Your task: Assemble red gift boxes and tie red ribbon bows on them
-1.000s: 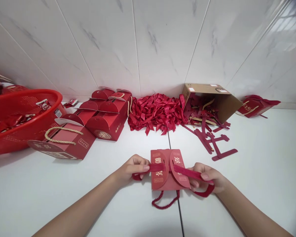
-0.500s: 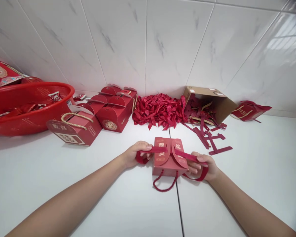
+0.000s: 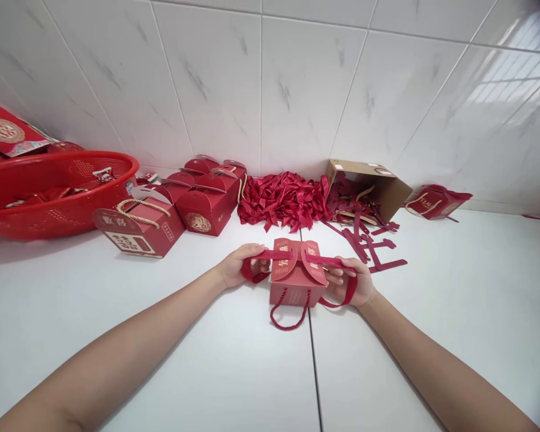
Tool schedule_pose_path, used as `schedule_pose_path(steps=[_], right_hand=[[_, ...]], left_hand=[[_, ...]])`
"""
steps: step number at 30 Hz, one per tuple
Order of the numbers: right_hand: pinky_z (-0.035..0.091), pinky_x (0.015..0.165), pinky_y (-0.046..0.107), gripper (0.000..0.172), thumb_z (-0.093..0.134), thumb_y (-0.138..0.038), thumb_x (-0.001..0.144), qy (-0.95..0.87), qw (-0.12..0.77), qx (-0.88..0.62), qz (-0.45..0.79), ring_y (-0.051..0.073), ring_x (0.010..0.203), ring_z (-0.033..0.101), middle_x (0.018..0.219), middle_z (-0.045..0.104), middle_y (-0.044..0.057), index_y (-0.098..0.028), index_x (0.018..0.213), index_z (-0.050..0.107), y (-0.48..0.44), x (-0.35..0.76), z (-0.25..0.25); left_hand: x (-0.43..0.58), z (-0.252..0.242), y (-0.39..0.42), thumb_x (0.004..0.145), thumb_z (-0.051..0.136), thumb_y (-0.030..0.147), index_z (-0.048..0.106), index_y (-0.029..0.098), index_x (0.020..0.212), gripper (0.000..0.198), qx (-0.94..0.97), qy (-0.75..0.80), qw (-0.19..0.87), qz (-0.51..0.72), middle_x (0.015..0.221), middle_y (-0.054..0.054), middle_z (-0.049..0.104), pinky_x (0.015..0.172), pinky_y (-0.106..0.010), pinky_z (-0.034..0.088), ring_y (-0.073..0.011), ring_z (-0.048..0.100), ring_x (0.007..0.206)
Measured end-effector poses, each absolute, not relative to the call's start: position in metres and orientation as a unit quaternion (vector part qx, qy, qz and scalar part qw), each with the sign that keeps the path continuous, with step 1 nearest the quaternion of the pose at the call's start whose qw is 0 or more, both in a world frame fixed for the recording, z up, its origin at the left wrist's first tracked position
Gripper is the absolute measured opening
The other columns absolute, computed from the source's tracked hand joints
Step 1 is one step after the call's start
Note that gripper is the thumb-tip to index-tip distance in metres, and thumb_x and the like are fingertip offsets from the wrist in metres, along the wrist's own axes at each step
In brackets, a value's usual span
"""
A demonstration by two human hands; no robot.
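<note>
A small red gift box (image 3: 294, 288) with gold characters and a twisted rope handle (image 3: 289, 327) stands on the white table. Its two rounded top flaps are folded over, and a red ribbon (image 3: 326, 260) runs through them across the top. My left hand (image 3: 247, 266) pinches one end of the ribbon at the box's left side. On the right side, my right hand (image 3: 351, 279) grips the other end, its fingers partly behind the ribbon loop and close to the box. The ribbon is stretched nearly straight between both hands.
Behind the box lies a heap of red ribbons (image 3: 283, 201). Several red boxes (image 3: 207, 207) and a red plastic basket (image 3: 63, 222) stand left. A tipped cardboard box (image 3: 393, 195) spills red strips (image 3: 380, 255) rightward. Farther right rests a red bag-like box (image 3: 445, 201).
The view has shifted slightly. My right hand is a little closer to the box, and the ribbon across the top lies flatter. Both hands still hold its ends.
</note>
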State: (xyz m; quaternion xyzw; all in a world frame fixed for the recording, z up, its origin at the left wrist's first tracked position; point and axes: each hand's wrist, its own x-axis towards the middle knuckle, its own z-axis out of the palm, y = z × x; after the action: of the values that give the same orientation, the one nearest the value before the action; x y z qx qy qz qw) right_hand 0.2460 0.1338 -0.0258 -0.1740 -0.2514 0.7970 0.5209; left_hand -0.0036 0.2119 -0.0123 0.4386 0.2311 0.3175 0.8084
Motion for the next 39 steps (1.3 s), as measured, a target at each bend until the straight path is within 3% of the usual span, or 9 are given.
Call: schedule_pose_path(steps=[4, 9, 15, 39], right_hand=[[0.041, 0.060, 0.027, 0.048, 0.061, -0.020, 0.070, -0.240, 0.543, -0.200, 0.780, 0.009, 0.054, 0.044, 0.059, 0.050, -0.001, -0.016, 0.044, 0.021, 0.1378, 0.2450, -0.0249], [0.041, 0.062, 0.028, 0.043, 0.059, -0.018, 0.067, -0.232, 0.533, -0.197, 0.790, 0.011, 0.059, 0.049, 0.059, 0.052, 0.000, -0.016, 0.042, 0.025, 0.1383, 0.2435, -0.0261], [0.039, 0.062, 0.027, 0.042, 0.058, -0.016, 0.065, -0.223, 0.531, -0.192, 0.795, 0.012, 0.060, 0.051, 0.056, 0.053, 0.001, -0.016, 0.039, 0.025, 0.1389, 0.2422, -0.0237], [0.041, 0.063, 0.028, 0.040, 0.057, -0.019, 0.065, -0.229, 0.530, -0.193, 0.793, 0.013, 0.060, 0.048, 0.054, 0.051, 0.002, -0.017, 0.039, 0.027, 0.1442, 0.2402, -0.0256]], left_hand=[[-0.0100, -0.0120, 0.2165, 0.067, 0.073, 0.034, 0.050, 0.013, 0.049, 0.036, 0.452, 0.238, 0.797, 0.323, 0.051, 0.000, 0.050, 0.051, -0.025, 0.039, -0.0123, 0.049, 0.051], [-0.0132, -0.0138, 0.2200, 0.066, 0.071, 0.029, 0.049, 0.013, 0.048, 0.033, 0.459, 0.240, 0.795, 0.315, 0.052, -0.001, 0.051, 0.052, -0.025, 0.037, -0.0121, 0.050, 0.051], [-0.0125, -0.0156, 0.2207, 0.062, 0.072, 0.022, 0.051, 0.013, 0.049, 0.026, 0.455, 0.243, 0.802, 0.302, 0.054, 0.000, 0.052, 0.051, -0.024, 0.036, -0.0112, 0.050, 0.050], [-0.0149, -0.0097, 0.2168, 0.064, 0.072, 0.027, 0.051, 0.013, 0.051, 0.029, 0.456, 0.251, 0.803, 0.288, 0.051, 0.000, 0.050, 0.049, -0.024, 0.037, -0.0113, 0.047, 0.049]])
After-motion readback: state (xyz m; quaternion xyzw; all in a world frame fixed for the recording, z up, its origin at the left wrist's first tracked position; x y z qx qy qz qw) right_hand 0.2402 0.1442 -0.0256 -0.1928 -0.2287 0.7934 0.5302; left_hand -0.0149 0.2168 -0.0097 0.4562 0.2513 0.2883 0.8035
